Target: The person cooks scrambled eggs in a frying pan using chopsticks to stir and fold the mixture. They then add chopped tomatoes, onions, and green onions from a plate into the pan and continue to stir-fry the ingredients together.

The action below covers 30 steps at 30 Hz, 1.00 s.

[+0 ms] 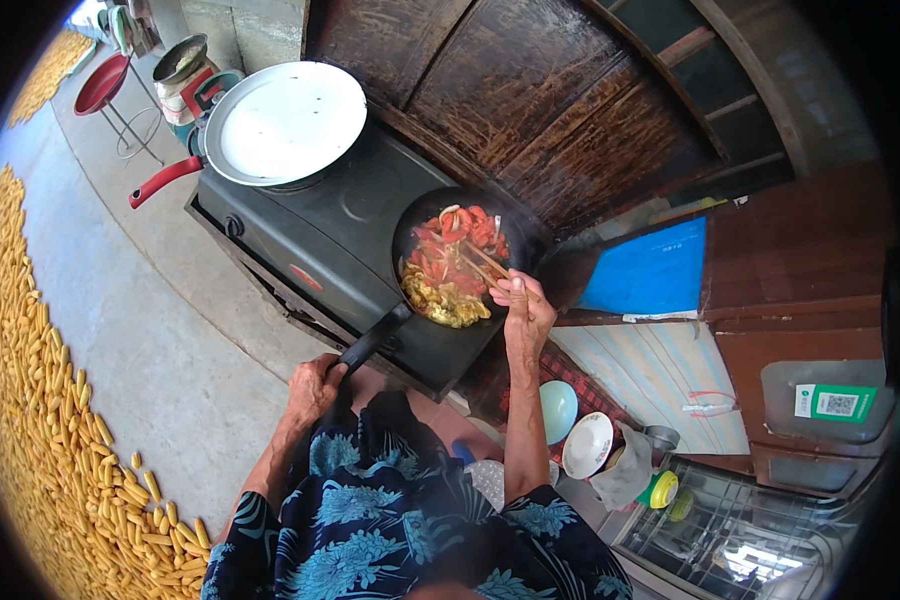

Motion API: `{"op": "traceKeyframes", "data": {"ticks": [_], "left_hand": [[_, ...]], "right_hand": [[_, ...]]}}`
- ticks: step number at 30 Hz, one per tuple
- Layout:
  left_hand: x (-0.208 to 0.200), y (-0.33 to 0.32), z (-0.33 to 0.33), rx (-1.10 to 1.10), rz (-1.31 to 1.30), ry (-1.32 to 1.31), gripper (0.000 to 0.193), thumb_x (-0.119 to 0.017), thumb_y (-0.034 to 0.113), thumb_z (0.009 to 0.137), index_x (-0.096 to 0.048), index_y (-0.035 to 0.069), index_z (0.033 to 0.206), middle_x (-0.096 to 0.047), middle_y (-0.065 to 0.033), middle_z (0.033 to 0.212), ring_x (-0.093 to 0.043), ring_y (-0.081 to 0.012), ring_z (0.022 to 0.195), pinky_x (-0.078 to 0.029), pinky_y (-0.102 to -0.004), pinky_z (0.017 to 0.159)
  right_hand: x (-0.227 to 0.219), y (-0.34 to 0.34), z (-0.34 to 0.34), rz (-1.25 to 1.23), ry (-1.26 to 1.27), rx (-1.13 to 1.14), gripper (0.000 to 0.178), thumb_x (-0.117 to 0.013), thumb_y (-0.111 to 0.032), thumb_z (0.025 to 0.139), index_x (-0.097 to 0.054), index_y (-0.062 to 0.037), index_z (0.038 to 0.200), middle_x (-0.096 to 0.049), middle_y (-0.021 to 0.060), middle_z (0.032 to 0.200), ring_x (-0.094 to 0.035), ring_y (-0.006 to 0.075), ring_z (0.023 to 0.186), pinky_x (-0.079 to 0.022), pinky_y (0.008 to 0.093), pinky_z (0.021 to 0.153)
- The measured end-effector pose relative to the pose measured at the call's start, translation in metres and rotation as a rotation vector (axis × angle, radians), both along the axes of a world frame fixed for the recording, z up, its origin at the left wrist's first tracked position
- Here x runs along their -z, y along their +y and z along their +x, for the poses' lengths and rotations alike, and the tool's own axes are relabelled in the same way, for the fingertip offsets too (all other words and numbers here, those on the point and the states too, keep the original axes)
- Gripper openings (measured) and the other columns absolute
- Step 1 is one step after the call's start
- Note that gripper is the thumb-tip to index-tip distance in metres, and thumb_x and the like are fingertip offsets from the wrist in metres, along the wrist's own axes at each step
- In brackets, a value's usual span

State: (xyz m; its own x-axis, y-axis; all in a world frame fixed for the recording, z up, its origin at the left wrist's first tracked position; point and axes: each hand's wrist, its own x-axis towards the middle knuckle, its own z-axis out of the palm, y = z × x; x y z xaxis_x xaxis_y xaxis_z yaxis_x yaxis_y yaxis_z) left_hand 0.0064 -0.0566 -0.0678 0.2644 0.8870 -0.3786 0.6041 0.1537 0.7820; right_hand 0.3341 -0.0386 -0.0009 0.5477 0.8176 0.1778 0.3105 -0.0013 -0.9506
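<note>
A dark frying pan [402, 222] stands on the right side of the black gas stove [340, 240]. Inside it lie red tomato pieces [450, 232] with pale slices among them, and yellow scrambled egg [440, 300] at the near side. My left hand [315, 385] is closed round the pan's black handle [375, 338]. With my right hand [526, 305] I grip a pair of wooden chopsticks [485, 264], their tips down in the food. Light steam blurs part of the pan.
A second pan under a white lid [288, 122], its red handle [165, 180] jutting left, sits on the stove's far left. Bowls [587, 445] stand right of my right forearm. Corn cobs [80, 460] cover the floor at left. A wooden panel [530, 100] rises behind the stove.
</note>
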Motion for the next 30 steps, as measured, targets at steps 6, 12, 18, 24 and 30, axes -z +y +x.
{"op": "traceKeyframes", "data": {"ticks": [6,12,18,24,30], "left_hand": [[0.0,0.0,0.0,-0.004,-0.032,-0.024,0.026,-0.063,0.024,0.09,-0.07,0.003,0.104,-0.068,-0.0229,0.082,-0.067,-0.0403,0.081,-0.051,-0.0455,0.071],[-0.002,0.0,0.0,-0.006,-0.004,-0.041,0.025,-0.062,0.023,0.09,-0.07,0.004,0.103,-0.067,-0.0229,0.08,-0.066,-0.0411,0.08,-0.05,-0.0464,0.071],[-0.002,0.0,0.0,-0.004,0.011,-0.066,0.024,-0.063,0.023,0.089,-0.07,0.004,0.103,-0.067,-0.0225,0.081,-0.067,-0.041,0.081,-0.051,-0.0469,0.072],[0.003,0.003,-0.003,0.026,0.007,-0.057,0.025,-0.063,0.024,0.089,-0.07,0.005,0.104,-0.068,-0.0224,0.083,-0.067,-0.0411,0.083,-0.051,-0.0469,0.074],[0.001,0.004,-0.003,0.033,-0.012,-0.043,0.026,-0.062,0.024,0.09,-0.07,0.005,0.106,-0.069,-0.0223,0.085,-0.067,-0.041,0.085,-0.052,-0.0463,0.075]], "right_hand": [[0.014,0.045,-0.028,0.006,0.076,-0.138,0.026,-0.057,-0.018,0.1,-0.065,0.0032,0.113,-0.069,0.0117,0.094,-0.071,0.019,0.076,-0.056,0.0275,0.069],[0.022,0.027,0.019,-0.049,-0.034,-0.04,0.035,-0.056,-0.025,0.101,-0.064,0.0076,0.111,-0.069,0.0137,0.092,-0.071,0.0203,0.073,-0.057,0.028,0.066],[-0.015,0.008,0.043,-0.008,-0.087,0.132,0.04,-0.055,-0.029,0.102,-0.064,0.0075,0.116,-0.069,0.0176,0.103,-0.07,0.0227,0.082,-0.057,0.0301,0.073],[0.017,0.017,0.031,-0.065,-0.042,-0.081,0.034,-0.056,-0.025,0.102,-0.064,0.0053,0.115,-0.072,0.0132,0.096,-0.068,0.0183,0.088,-0.054,0.03,0.083],[-0.027,0.002,-0.006,-0.03,0.072,-0.153,0.031,-0.056,-0.021,0.101,-0.065,0.0063,0.113,-0.071,0.0144,0.094,-0.07,0.0193,0.085,-0.057,0.0292,0.076]]}}
